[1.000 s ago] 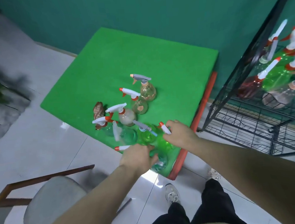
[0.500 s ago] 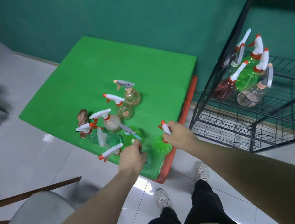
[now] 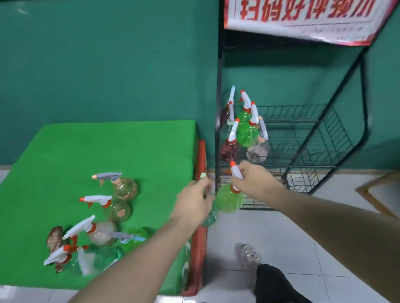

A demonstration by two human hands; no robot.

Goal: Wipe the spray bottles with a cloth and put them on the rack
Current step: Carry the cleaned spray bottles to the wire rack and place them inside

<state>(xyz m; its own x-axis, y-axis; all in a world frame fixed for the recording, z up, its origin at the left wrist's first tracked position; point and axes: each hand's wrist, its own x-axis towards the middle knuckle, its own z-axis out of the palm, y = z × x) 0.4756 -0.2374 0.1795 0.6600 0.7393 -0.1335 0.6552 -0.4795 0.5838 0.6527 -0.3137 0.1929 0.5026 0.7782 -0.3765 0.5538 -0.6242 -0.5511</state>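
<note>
Green spray bottle: translucent body, white trigger head with an orange nozzle tip. Held off the table, over the tiled floor, just in front of the black wire rack. The right hand grips it at the neck and trigger head, fingers curled round.

Second bottle: pale greenish, mostly hidden. The left hand grips it from above, fingers curled; a pale green tip shows above the knuckles. It hangs beside the red edge of the table, touching or nearly touching the green spray bottle; which cannot be told.

Rack contents: cluster of spray bottles at the left end of a wire shelf, green, reddish and clear bodies, white trigger heads pointing up. A white sign with red characters hangs across the rack's top.

Table: covered with a green cloth. On it, near the front-left:
- clear bottle with a grey trigger head, farthest back;
- clear bottle with a white trigger head, just in front of it;
- cloudy bottle with a white trigger head;
- green bottle with a grey-and-blue trigger, partly behind the left forearm;
- clear greenish bottles at the front edge, crowded together;
- brown crumpled item, left of the group, identity unclear.

Surroundings: dark green wall; person's dark trouser leg and shoe on the floor.
</note>
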